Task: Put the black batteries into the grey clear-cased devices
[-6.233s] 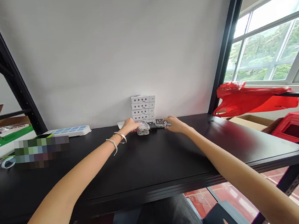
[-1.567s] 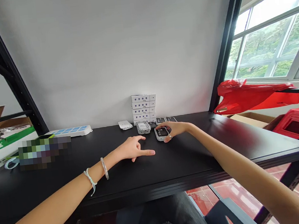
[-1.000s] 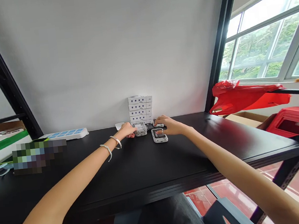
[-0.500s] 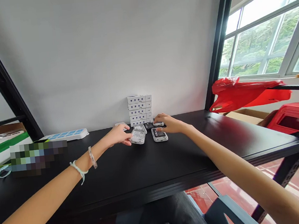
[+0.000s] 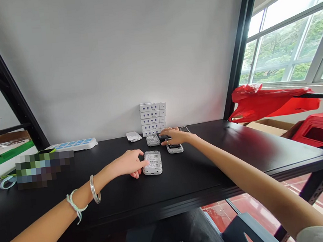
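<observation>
A white handheld device [image 5: 152, 163], its open back showing a printed label, lies flat on the black table. My left hand [image 5: 131, 163] is at its left edge, fingers apart, one fingertip touching it. Farther back, my right hand [image 5: 175, 135] has its fingers around a flat black battery [image 5: 164, 137], partly hidden by them. A second open-backed device [image 5: 153, 140] lies just left of that battery. Another white device [image 5: 175, 148] with a black battery in it sits under and in front of my right hand. Thin white covers [image 5: 133, 136] lie stacked at the back.
White small boxes [image 5: 153, 118] are stacked against the wall. A white power strip [image 5: 76, 145] and a blurred-out patch are at left, near scissors [image 5: 8, 182] and a carton [image 5: 6, 154]. Black shelf posts flank the table [image 5: 212, 162]. A red bag [image 5: 269, 100] hangs at right.
The left hand has brought the white device nearer to me, and it now lies flat. The right hand has shifted left from the right-hand devices to the black battery.
</observation>
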The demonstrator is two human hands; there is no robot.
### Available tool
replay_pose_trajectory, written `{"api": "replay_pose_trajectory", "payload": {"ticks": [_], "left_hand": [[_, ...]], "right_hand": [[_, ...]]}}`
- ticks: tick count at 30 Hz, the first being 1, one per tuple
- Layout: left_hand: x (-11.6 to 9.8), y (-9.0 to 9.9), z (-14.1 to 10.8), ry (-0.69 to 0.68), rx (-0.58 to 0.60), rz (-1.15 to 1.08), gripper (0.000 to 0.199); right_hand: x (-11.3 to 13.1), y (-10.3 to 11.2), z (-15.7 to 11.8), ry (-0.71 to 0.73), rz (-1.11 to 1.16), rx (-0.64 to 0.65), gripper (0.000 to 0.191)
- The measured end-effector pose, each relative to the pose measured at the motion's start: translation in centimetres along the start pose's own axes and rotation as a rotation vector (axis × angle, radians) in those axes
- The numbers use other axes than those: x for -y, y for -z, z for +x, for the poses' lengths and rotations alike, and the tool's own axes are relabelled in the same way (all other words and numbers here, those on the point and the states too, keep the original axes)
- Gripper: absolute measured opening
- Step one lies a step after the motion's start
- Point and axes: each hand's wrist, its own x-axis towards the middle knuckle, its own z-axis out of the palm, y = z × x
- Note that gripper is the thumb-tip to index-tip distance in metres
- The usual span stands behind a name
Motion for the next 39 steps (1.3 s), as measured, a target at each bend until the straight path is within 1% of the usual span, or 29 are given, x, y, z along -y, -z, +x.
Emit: {"api": "replay_pose_trajectory", "payload": {"ticks": [2,4,5,7,8,10,14,18,24,26,28,33,36,39], "left_hand": [[-0.1,0.6,0.6,-0.020,-0.035,0.063,0.088],[0.0,1.1,1.1,-0.096,-0.076,0.129,0.100],[0.0,1.3,1.4,-0.144,-0.059,0.162,0.105],[0.1,1.6,1.7,-0.227,0.042,0.199,0.110],[0.2,1.7,1.8,-0.252,0.085,0.199,0.111],[0.3,1.6,1.8,-0.269,0.107,0.170,0.111],[0.7,1.2,1.9,-0.257,0.075,0.130,0.108],[1.1,0.6,2.1,-0.265,0.041,0.140,0.109],[0.6,0.1,1.8,-0.295,0.035,0.159,0.111],[0.4,0.0,1.7,-0.283,0.032,0.174,0.111],[0.3,-0.2,1.6,-0.279,0.026,0.174,0.112],[0.4,-0.5,1.7,-0.279,0.006,0.138,0.114],[0.6,-0.7,1.8,-0.295,0.004,0.093,0.116],[1.2,-1.0,2.3,-0.334,-0.004,0.022,0.121]], "right_hand": [[-0.3,-0.3,1.1,-0.058,-0.001,0.052,0.058],[-0.6,-0.4,1.9,-0.103,-0.001,0.071,0.060],[-0.8,-0.3,2.3,-0.121,0.004,0.079,0.061],[-1.2,-0.1,2.9,-0.151,0.024,0.108,0.064],[-1.5,0.0,3.1,-0.159,0.036,0.124,0.064],[-2.0,0.1,3.5,-0.157,0.051,0.137,0.063],[-2.6,0.1,3.9,-0.184,0.034,0.102,0.068],[-2.5,0.2,3.7,-0.196,0.012,0.059,0.062],[-2.5,0.4,3.2,-0.173,0.131,0.112,0.064],[-2.6,0.2,2.9,-0.192,0.114,0.082,0.067],[-2.5,-0.1,2.6,-0.206,0.086,0.026,0.070],[-2.5,-0.7,2.5,-0.157,0.081,-0.089,0.080],[-2.4,-0.2,2.6,-0.184,0.048,-0.129,0.081],[-1.5,0.8,1.8,-0.219,0.043,-0.181,0.079]]}}
